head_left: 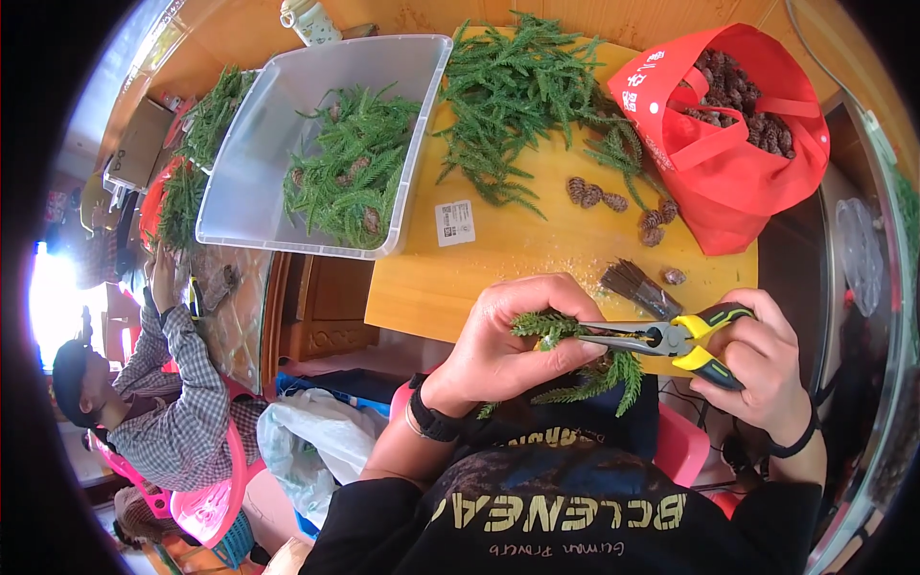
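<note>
The left hand (513,340) is curled around a bunch of green sprigs (575,359), with the thumb and fingers pinching them tight just past the near edge of the yellow table (537,249). The right hand (767,369) is wrapped around the yellow and black handles of the pliers (671,337), and the thin metal tips poke into the sprigs next to the left thumb. The sprigs look light, soft and bendy, so they would flop if held at the ends; the best spot to hold them is low on the stems, where they are bunched. More green sprigs fill the clear tub (287,144), and pine cones (594,194) lie near the red bag (757,182).
</note>
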Tool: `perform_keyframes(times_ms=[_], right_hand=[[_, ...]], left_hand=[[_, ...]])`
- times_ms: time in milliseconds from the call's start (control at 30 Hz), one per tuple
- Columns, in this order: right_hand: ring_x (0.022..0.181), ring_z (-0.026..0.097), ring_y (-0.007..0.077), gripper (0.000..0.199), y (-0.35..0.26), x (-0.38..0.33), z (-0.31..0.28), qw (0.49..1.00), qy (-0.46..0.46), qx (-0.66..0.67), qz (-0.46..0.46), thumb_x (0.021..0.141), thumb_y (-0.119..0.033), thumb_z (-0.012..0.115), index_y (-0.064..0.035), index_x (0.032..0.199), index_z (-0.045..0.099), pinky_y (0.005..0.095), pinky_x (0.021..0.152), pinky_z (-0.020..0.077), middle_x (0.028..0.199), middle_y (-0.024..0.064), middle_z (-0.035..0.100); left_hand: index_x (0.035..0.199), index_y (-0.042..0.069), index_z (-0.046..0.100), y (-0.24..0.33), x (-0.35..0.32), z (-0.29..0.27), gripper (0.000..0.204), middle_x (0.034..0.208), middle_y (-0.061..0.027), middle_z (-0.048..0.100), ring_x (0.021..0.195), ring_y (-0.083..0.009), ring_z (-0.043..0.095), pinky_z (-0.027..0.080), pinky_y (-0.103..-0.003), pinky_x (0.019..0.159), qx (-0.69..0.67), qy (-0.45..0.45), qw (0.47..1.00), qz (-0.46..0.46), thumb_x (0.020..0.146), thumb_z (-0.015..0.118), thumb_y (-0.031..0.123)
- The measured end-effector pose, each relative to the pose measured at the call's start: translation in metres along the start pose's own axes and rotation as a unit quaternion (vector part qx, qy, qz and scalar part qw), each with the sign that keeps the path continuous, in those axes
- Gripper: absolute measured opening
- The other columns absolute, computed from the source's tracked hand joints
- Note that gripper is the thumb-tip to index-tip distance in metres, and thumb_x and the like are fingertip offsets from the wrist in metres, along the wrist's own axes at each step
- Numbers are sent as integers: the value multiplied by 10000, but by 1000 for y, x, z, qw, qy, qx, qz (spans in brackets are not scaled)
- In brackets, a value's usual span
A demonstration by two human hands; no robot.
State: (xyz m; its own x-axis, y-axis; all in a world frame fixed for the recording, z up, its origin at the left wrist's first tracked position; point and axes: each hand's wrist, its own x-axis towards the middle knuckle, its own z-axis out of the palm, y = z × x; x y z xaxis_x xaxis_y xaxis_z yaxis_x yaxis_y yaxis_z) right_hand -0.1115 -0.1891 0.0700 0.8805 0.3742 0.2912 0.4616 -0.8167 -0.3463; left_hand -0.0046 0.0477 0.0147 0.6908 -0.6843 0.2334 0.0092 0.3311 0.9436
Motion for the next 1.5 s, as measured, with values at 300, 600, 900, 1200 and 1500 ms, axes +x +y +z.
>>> perform_keyframes(times_ms=[300,600,900,1200,1500], right_hand=[[724,543,359,332,0,1,2,999,16,-26,-13,521,-150,766,-5,583,473,409,617,465,611,116,493],[796,549,374,334,5,-1,3,998,-55,4,16,594,-219,747,4,615,500,425,671,462,666,136,531],[924,536,388,331,5,-5,-1,999,-8,27,30,625,-256,722,14,649,531,423,725,452,815,160,600],[896,533,379,301,7,-8,-2,998,10,-55,-2,519,-141,735,4,597,482,423,722,450,807,152,599],[912,528,380,293,12,-11,-1,998,15,-59,-13,532,-154,720,11,615,493,427,746,449,821,156,613]], left_hand=[[783,8,585,-4,0,1,122,764,-108,624,700,-194,552,433,-307,657,-14,7,999,28,688,659,-9],[787,1,568,-6,-1,1,123,750,-101,610,704,-190,551,433,-300,645,-3,21,999,26,702,652,-28],[799,11,577,-5,0,0,143,772,-102,637,712,-183,569,452,-296,661,60,45,996,37,713,691,6],[810,29,602,-3,3,-4,216,793,-93,672,717,-211,613,472,-292,650,219,25,967,125,666,762,52],[832,24,628,1,3,-4,265,801,-82,669,705,-222,610,476,-300,633,266,19,946,184,605,761,-2]])
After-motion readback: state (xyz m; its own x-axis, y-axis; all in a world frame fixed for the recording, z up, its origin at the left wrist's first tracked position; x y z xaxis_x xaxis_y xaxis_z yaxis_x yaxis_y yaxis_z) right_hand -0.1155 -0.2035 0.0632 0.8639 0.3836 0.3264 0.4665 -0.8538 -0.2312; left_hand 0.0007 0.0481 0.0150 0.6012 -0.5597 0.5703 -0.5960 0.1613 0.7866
